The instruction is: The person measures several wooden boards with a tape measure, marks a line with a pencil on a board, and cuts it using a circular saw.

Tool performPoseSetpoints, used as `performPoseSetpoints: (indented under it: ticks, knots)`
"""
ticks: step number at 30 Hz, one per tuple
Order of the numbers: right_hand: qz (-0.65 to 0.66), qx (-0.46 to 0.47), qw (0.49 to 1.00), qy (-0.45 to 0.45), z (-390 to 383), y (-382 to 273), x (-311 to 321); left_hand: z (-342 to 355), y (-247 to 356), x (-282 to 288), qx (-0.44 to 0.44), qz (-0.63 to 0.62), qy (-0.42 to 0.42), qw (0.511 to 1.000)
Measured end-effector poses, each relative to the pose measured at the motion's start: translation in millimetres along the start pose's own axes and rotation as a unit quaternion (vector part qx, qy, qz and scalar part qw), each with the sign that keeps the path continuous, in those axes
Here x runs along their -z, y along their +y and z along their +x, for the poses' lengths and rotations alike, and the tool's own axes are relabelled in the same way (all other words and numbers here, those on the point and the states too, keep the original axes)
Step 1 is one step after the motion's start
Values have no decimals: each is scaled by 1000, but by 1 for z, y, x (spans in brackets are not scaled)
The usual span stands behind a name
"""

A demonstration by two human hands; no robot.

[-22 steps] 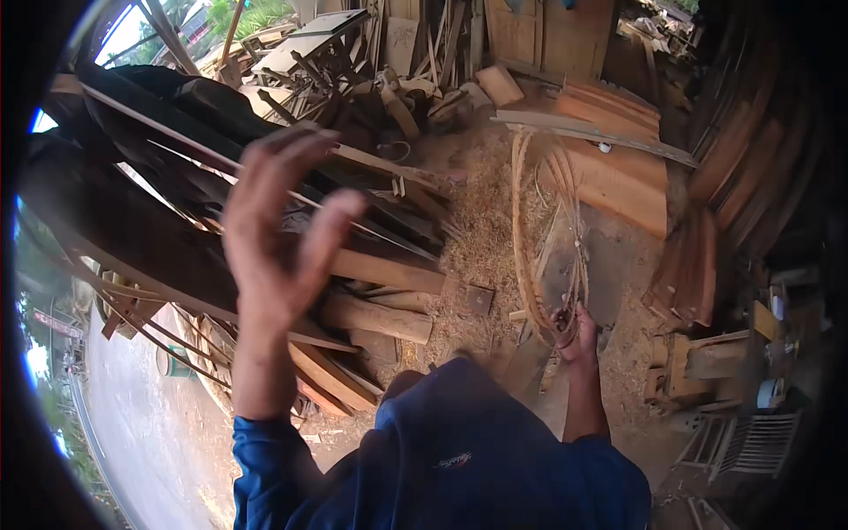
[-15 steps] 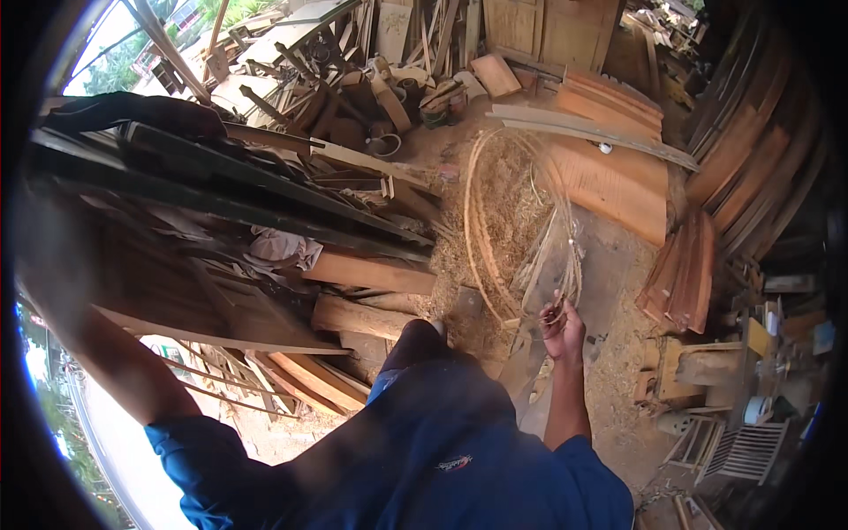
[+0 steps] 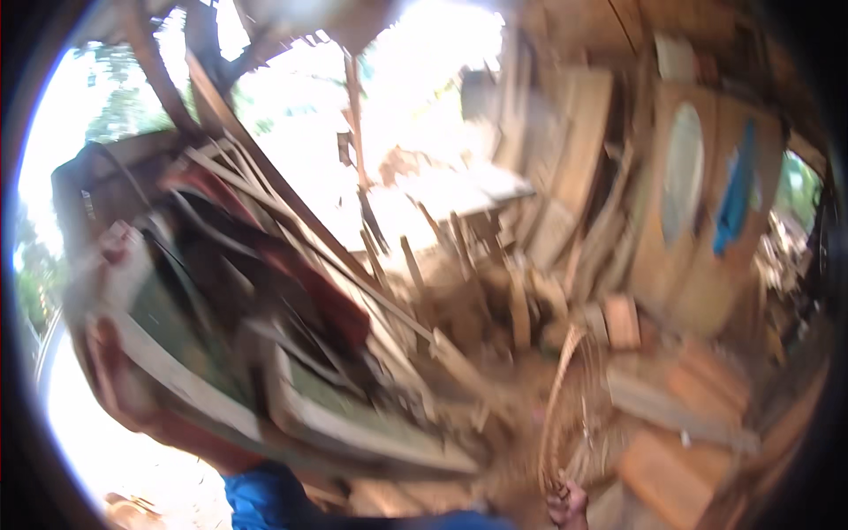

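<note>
At the lower edge, my right hand (image 3: 568, 505) is closed around the bottom of a large coil of thin, tan, cord-like strands (image 3: 556, 396). The loops stand up from my fist, and motion smears them, so their material is hard to make out. My left arm reaches up the left side. There my left hand (image 3: 109, 358) is at the pale edge of a long wood-framed piece with a green face (image 3: 190, 340), but its fingers are too blurred to read. Dark and reddish cloth-like items (image 3: 291, 269) lie over that piece.
Long timber strips (image 3: 309, 243) slant across the left side. Orange-brown boards (image 3: 673, 477) and a pale plank (image 3: 676, 411) lie at the right. Tall wooden panels (image 3: 707, 283) lean at the back, with a blue cloth (image 3: 735, 194) hanging on one. Upright offcuts (image 3: 459, 252) crowd the middle.
My view has swung upward toward the back and left. The coil and my right hand now sit lower in the picture. My left hand shows beside the green-faced piece instead of being hidden in blur.
</note>
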State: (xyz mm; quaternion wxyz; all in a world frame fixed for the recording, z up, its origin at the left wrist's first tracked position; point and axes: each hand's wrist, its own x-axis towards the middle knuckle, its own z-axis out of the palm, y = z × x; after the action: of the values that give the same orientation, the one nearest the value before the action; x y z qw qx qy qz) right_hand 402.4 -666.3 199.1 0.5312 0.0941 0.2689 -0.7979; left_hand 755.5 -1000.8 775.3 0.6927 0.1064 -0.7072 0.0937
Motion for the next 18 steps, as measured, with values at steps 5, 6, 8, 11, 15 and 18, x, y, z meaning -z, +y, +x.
performPoseSetpoints:
  ticks: [5, 6, 8, 11, 15, 18]
  knots:
    - [-12, 155, 988, 24, 86, -66, -216, 12, 5, -4, 66, -91, 36, 993]
    - [-18, 176, 984, -32, 106, -90, -251, 11, 4, -10, 68, -105, 49, 991]
    - [-28, 211, 969, -121, 156, -127, -321, 12, 0, -18, 73, -115, 66, 988]
    - [-6, 227, 954, -196, 228, -161, -470, 16, -2, -6, 69, -66, 32, 995]
    - [-55, 297, 913, -276, 278, -205, -677, 10, -16, 12, 77, -107, -40, 991]
    - [-95, 375, 857, -340, 265, -221, -825, 23, -39, 118, 77, -82, -240, 964]
